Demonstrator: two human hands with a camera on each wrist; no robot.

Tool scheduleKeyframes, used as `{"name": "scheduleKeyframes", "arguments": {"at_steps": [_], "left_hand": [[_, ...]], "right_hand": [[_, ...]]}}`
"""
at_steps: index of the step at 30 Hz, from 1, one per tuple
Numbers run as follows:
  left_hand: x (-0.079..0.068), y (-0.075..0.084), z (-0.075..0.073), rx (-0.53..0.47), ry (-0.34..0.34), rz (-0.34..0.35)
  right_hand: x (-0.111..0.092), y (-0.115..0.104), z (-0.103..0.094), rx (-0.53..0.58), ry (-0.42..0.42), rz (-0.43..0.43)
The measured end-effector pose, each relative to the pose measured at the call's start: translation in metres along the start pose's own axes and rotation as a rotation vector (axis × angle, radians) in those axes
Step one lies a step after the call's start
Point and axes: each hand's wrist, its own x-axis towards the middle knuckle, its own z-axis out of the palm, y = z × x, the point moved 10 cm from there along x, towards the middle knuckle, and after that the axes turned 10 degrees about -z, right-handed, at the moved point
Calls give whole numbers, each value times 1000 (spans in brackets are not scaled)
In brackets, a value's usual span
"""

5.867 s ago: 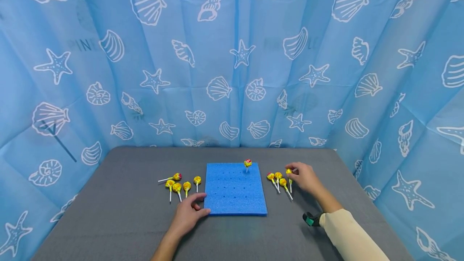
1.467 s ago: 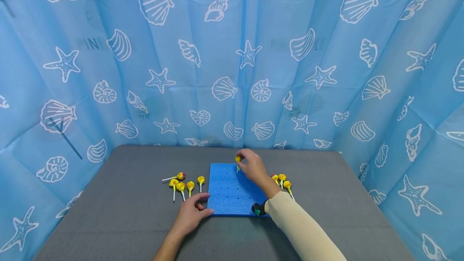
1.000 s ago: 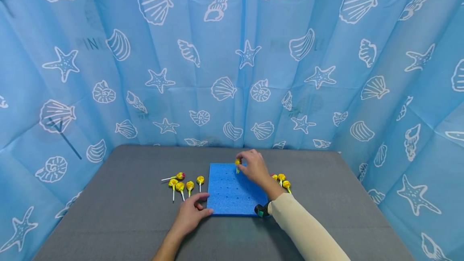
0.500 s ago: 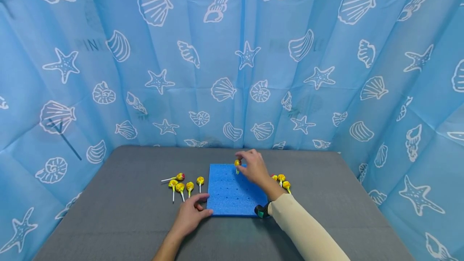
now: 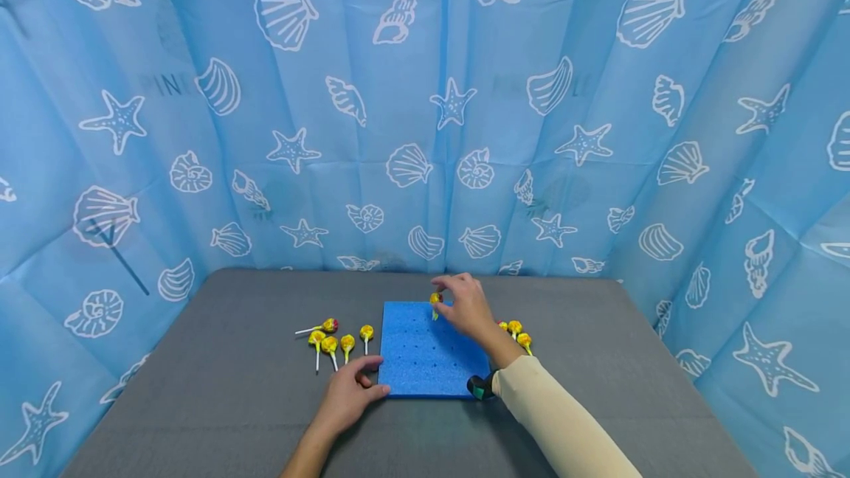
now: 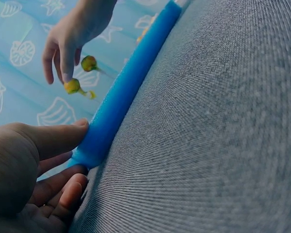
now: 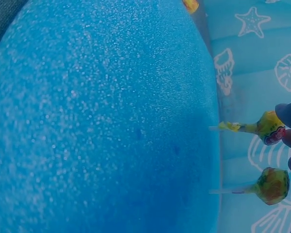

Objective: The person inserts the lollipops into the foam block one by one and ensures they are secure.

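My right hand (image 5: 465,308) pinches a yellow-wrapped lollipop (image 5: 435,299) by its head over the far edge of a blue foam board (image 5: 425,382). Its stick points down at the board; how deep the tip sits I cannot tell. A second lollipop (image 7: 271,186) stands upright in the board beside it, seen in both wrist views but behind my hand in the head view. My left hand (image 5: 348,393) holds the board's near left corner, thumb (image 6: 63,138) against the top edge and fingers at the side. Rows of small holes dot the board.
Several lollipops (image 5: 330,345) lie on the grey table (image 5: 265,426) left of the board. More lollipops (image 5: 514,328) lie to its right, partly behind my right forearm. A blue shell-patterned curtain (image 5: 425,131) hangs behind the table.
My right hand took a lollipop from the right group and brought it to the board's far edge. Since 1.5 seconds ago the lollipop has lowered slightly; my left hand stays at the corner.
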Motion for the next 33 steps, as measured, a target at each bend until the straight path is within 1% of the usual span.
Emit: {"name": "scheduleKeyframes", "arguments": {"at_steps": [7,17,24,29,33], "left_hand": [[0,0,0,-2,4,1],[1,-1,0,-7,-1,7],[0,0,1,-8,5,12],[0,0,1,-10,4,6],[0,1,1,-5,8,0]], "right_hand": [[0,-4,-12,3,40,-36],[-3,-8,-44,40,162,-90],[-19,3,-63,51,208,-57],[-34,14,-69,61,224,-20],[-44,21,-73,63,245,-6]]}}
